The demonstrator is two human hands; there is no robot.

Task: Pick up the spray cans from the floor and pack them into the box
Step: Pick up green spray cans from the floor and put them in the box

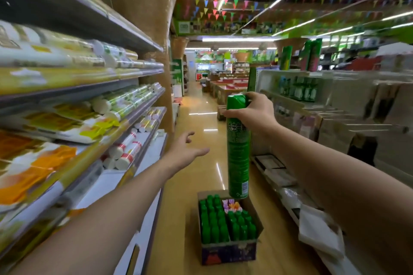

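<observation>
My right hand (253, 111) grips a tall green spray can (237, 152) near its cap and holds it upright, high above the floor. Its lower end hangs over the back edge of an open cardboard box (228, 251) that stands on the aisle floor. Inside the box stand several green spray cans (214, 221) with green caps, plus one or two with purple and orange tops (232, 206). Out to the left of the held can, my left hand (186, 150) reaches forward with its fingers spread, holding nothing.
Shop shelves (89, 100) with rolls and packets run along the left of the aisle. More shelves with bottles and flat boxes (301, 96) line the right. The shiny yellow floor (201, 118) stretches ahead between them. More spray cans (310, 53) stand on top of the right shelf.
</observation>
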